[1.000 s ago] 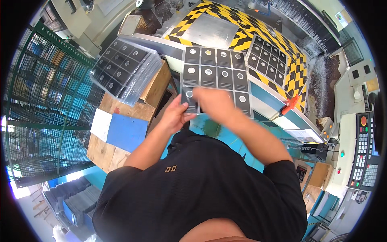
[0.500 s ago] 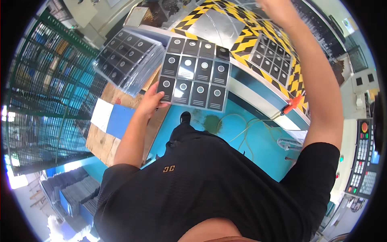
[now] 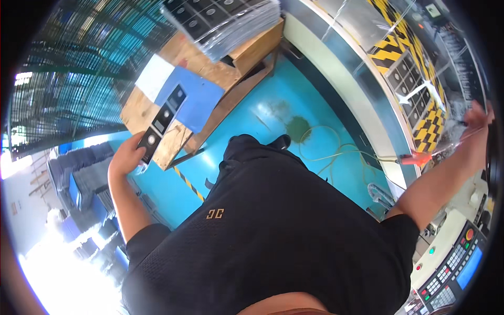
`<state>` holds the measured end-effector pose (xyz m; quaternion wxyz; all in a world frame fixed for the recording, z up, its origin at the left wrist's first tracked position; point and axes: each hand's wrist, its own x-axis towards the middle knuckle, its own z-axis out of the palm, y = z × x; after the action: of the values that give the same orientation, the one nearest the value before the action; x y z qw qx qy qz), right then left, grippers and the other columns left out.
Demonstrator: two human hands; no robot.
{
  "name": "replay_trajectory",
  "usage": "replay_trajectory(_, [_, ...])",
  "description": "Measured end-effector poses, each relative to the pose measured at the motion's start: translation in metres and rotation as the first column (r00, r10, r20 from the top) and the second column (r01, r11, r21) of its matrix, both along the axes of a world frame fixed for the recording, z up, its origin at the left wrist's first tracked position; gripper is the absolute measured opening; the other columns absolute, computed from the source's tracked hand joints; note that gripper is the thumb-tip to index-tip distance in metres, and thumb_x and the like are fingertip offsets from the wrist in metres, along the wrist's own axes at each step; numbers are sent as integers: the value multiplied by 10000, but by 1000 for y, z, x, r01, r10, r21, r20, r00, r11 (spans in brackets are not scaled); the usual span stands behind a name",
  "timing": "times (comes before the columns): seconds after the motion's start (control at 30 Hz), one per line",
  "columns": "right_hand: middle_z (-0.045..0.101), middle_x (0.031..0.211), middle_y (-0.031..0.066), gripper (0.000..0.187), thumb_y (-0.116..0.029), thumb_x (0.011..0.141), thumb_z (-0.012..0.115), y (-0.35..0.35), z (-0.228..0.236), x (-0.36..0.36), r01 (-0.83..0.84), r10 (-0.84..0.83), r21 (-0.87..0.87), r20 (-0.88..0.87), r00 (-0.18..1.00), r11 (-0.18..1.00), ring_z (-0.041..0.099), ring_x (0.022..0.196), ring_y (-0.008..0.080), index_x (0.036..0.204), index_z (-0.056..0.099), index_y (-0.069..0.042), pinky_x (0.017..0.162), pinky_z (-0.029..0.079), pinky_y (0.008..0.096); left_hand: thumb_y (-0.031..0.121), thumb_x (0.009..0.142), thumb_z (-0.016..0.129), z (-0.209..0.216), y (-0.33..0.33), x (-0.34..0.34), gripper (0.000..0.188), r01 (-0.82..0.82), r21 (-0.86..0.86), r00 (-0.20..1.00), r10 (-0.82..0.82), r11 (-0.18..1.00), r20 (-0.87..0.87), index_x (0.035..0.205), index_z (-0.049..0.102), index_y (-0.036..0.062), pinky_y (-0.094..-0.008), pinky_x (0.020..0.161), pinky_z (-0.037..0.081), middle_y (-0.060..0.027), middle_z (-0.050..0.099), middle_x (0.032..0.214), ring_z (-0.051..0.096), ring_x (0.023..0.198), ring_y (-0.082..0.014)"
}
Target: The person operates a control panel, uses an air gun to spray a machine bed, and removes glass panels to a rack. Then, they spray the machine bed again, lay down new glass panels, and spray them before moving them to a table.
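My left hand [image 3: 127,156] is closed on the near end of a plastic sheet of black cards [image 3: 161,118], each with a pale ring. The sheet is tilted, so only a narrow strip of it shows, over a wooden table [image 3: 140,108] and a blue board. At the far right, my right hand [image 3: 476,116] reaches to the machine's side, near a glossy clear panel. Blur and glare hide its fingers. Another sheet of black cards [image 3: 409,86] lies on the machine bed amid yellow-black striped tape.
A thick stack of card sheets [image 3: 226,23] sits on the table's far end. An orange-handled air gun [image 3: 417,158] with a hose rests at the machine's edge. A control panel [image 3: 451,268] stands at lower right. Green mesh racking [image 3: 89,63] rises at left; dark stacks are below it.
The view has turned left. My left hand has carried the card sheet from in front of me out to the left and tilted it. My right arm has come down toward the right edge.
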<state>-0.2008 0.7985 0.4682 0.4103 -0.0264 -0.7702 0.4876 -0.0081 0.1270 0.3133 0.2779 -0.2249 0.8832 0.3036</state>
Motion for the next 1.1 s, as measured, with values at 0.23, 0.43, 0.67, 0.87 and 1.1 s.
replay_trajectory(0.23, [692,889,139,366,-337,1021,559,-105,-245,53,-55,333,-434,599,728,899,684,717,182,1159,622,-4,640,572,292,52,800,506,-22,-99,89,522,-224,-20,974,224,974,35,1316,577,20,-349,554,572,-181,688,948,690,673,-248])
replay_trajectory(0.43, [655,934,130,446,-154,1026,509,-167,-485,90,149,443,-600,714,542,786,639,732,174,1458,413,-90,620,556,325,58,857,516,-50,-158,152,548,-396,129,916,382,909,122,1405,493,39,-306,540,544,-120,682,988,673,662,-213])
replay_trajectory(0.67, [612,1110,169,555,-127,1015,482,-245,-588,64,355,539,-792,602,590,496,616,836,215,1535,293,-172,751,558,396,53,872,549,-42,-170,170,609,-469,232,881,436,852,181,1464,420,7,-311,599,563,-107,654,1149,684,817,-190])
replay_trajectory(0.87, [539,1370,201,735,-238,947,614,-282,-629,27,240,441,-556,803,401,796,546,1231,340,1573,240,-146,1050,426,482,61,890,543,-33,-145,176,608,-521,165,853,504,837,137,1484,415,51,-302,608,559,-87,665,1093,667,795,-163])
replay_trajectory(1.1, [308,1564,272,883,-503,916,624,-66,-698,139,-381,-118,108,993,-3,918,277,1463,396,1500,293,70,1227,179,420,42,903,524,-23,-115,156,604,-591,26,806,589,806,62,1493,395,49,-304,600,568,-108,661,1156,675,778,-175])
